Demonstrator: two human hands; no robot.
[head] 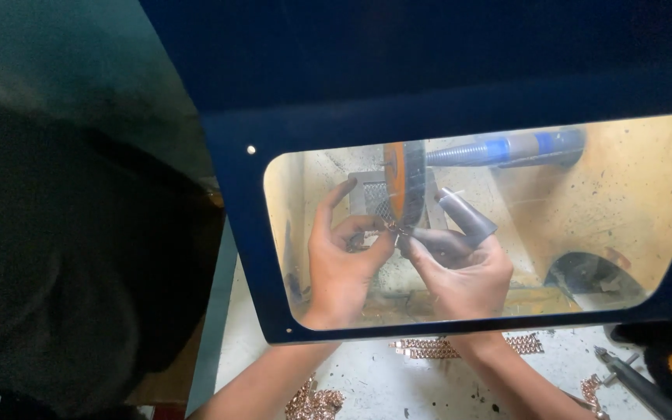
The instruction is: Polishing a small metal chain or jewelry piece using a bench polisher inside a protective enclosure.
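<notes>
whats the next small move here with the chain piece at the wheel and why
Probably ease the small chain piece a little further along against the wheel. Seen through the window of the blue guard, both the left hand and the right hand pinch it right at the wheel's lower edge, so only a short stretch meets it. More copper-coloured chains lie on the bench.

A small copper-coloured chain piece [393,228] sits pinched between both hands, touching the edge of the upright orange-centred wheel [407,184].
</notes>
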